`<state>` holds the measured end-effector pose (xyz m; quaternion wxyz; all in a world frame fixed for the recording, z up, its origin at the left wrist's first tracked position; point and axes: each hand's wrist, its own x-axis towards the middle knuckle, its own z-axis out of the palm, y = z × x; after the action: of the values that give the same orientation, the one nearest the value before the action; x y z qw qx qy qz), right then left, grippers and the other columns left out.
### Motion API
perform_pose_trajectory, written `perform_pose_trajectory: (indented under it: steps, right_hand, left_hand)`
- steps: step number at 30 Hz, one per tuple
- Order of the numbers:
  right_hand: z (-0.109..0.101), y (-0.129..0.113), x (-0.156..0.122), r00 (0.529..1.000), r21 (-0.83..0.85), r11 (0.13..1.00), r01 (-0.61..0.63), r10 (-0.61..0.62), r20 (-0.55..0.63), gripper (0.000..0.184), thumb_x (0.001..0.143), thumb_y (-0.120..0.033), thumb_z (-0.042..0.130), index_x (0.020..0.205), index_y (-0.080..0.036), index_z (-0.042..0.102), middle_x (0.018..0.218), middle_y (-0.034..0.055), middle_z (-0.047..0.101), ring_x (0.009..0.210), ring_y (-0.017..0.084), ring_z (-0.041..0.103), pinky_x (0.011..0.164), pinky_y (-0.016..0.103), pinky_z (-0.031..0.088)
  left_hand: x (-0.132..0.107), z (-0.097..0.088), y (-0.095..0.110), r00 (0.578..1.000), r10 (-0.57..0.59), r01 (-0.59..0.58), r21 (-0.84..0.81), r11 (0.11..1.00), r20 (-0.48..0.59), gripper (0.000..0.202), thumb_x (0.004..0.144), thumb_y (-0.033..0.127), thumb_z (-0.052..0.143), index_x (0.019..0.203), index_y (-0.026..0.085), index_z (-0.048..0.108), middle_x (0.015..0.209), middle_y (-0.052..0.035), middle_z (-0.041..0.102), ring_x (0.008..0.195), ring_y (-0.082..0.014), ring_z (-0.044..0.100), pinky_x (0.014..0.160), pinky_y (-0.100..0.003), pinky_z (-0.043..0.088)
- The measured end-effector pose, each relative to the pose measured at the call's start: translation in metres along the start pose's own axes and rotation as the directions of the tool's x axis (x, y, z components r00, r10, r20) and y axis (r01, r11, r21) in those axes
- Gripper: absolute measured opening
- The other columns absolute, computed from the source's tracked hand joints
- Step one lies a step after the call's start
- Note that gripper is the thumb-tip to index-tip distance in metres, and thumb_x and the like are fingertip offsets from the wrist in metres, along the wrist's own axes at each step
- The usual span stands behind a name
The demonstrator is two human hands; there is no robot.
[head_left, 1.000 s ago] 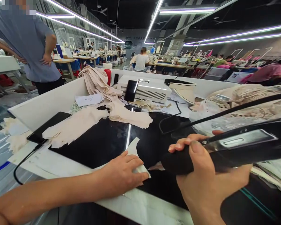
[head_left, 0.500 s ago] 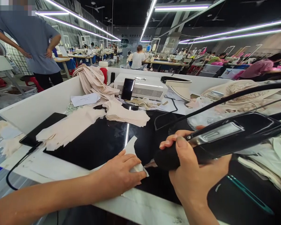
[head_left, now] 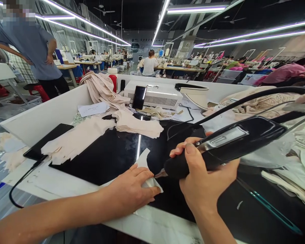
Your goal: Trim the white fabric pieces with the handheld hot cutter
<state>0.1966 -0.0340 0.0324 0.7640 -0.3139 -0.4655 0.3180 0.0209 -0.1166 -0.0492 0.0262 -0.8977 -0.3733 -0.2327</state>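
Note:
My left hand [head_left: 136, 186] lies over a small white fabric piece [head_left: 144, 158] on the glossy black board [head_left: 112, 152], fingers curled on it. A strip of the piece sticks out beyond the fingers, and a corner shows by the thumb. My right hand [head_left: 205, 179] is wrapped around a black corded handheld tool [head_left: 223, 142] with a silver lever plate on top. Its narrow metal tip [head_left: 160, 174] points left and meets the fabric's edge beside my left fingertips. Whether the tip presses on the fabric, I cannot tell.
Stacked beige fabric pieces [head_left: 138, 123] lie beyond my hands. A vented white box [head_left: 152, 95] with a phone [head_left: 139, 97] leaning on it stands at the back. Black cable [head_left: 234, 105] arches over the right side. Teal tweezers [head_left: 274, 210] lie at right. A person [head_left: 33, 47] stands at left.
The handheld tool and my right hand have shifted slightly left, and the tool's rear end has dropped a little. My left hand keeps its hold on the fabric.

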Motion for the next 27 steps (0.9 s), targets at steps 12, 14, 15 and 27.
perform_pose_trajectory:
  steps: [12, 14, 15, 27]
  right_hand:
    - [-0.010, -0.018, -0.015, 1.000, -0.036, 0.999, -0.008, 0.008, 0.000, 0.061, 0.079, -0.052, 0.113, 0.117, -0.032, 0.070, 0.082, -0.0101, 0.076, 0.059, 0.017, 0.070, 0.058, 0.034, 0.065]
    - [-0.011, -0.018, -0.016, 1.000, -0.034, 0.999, -0.007, 0.007, -0.003, 0.061, 0.079, -0.051, 0.114, 0.117, -0.032, 0.071, 0.082, -0.0098, 0.077, 0.059, 0.016, 0.070, 0.058, 0.034, 0.065]
    - [-0.011, -0.018, -0.016, 1.000, -0.034, 0.999, -0.008, 0.008, -0.006, 0.060, 0.079, -0.050, 0.114, 0.116, -0.031, 0.071, 0.082, -0.0098, 0.077, 0.059, 0.016, 0.070, 0.058, 0.034, 0.065]
    - [-0.011, -0.019, -0.017, 1.000, -0.026, 1.000, -0.001, 0.001, -0.007, 0.058, 0.079, -0.047, 0.114, 0.116, -0.030, 0.071, 0.081, -0.0090, 0.077, 0.058, 0.017, 0.071, 0.058, 0.034, 0.066]
  left_hand:
    - [-0.006, -0.019, 0.004, 0.996, 0.066, -0.069, -0.045, 0.997, -0.063, 0.020, 0.129, 0.028, 0.066, 0.133, 0.012, 0.078, 0.127, -0.0158, 0.084, 0.130, -0.0256, 0.083, 0.121, -0.034, 0.070]
    - [-0.003, -0.019, -0.001, 0.994, 0.105, -0.107, -0.047, 0.993, -0.035, 0.021, 0.129, 0.028, 0.066, 0.128, 0.012, 0.079, 0.124, -0.0139, 0.084, 0.125, -0.0239, 0.084, 0.120, -0.032, 0.069]
    - [-0.002, -0.018, -0.003, 0.993, 0.115, -0.116, -0.046, 0.992, -0.024, 0.021, 0.129, 0.029, 0.066, 0.127, 0.012, 0.079, 0.124, -0.0135, 0.084, 0.124, -0.0237, 0.084, 0.119, -0.032, 0.069]
    - [-0.006, -0.016, -0.014, 0.999, 0.050, -0.050, -0.032, 0.998, -0.013, 0.022, 0.128, 0.034, 0.070, 0.134, 0.017, 0.083, 0.135, -0.0151, 0.084, 0.127, -0.0274, 0.084, 0.116, -0.037, 0.071]
